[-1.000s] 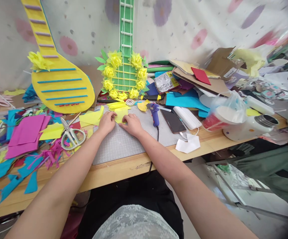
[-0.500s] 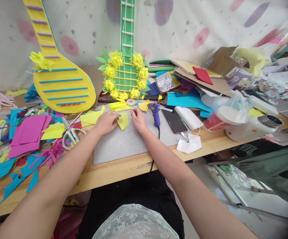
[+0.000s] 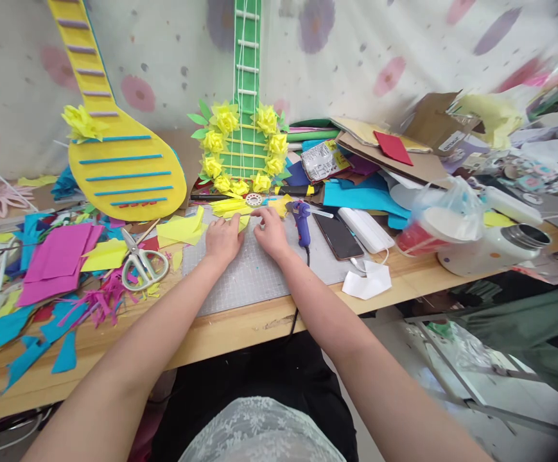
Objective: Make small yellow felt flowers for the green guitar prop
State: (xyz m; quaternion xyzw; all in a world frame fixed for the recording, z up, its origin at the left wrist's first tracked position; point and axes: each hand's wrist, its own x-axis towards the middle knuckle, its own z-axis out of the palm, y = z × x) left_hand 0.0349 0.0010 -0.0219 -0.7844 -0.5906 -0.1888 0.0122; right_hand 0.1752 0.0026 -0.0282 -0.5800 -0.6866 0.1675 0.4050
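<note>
Above the grey cutting mat (image 3: 244,289), my left hand (image 3: 224,240) pinches a small piece of yellow crepe paper (image 3: 244,222), mostly hidden behind its fingers. My right hand (image 3: 271,233) is closed at the paper's right edge, its curled fingertips meeting it. To the right of this hand a blue-purple hot glue gun (image 3: 302,223) stands at the mat's edge. Yellow paper strips (image 3: 230,207) and a white tape roll (image 3: 253,199) lie just beyond my fingers. Left of my left hand is a larger yellow paper sheet (image 3: 181,229).
Scissors (image 3: 142,266) lie left among coloured scraps and magenta sheets (image 3: 60,263). A yellow cardboard guitar (image 3: 129,170) and a green one (image 3: 244,138) lean at the back. On the right are a phone (image 3: 340,236), a power bank (image 3: 366,230), a cup (image 3: 433,228) and an open bottle (image 3: 493,250).
My left hand has moved right, toward my right hand, and the yellow piece between them has turned and shows less. My right hand stays almost in place.
</note>
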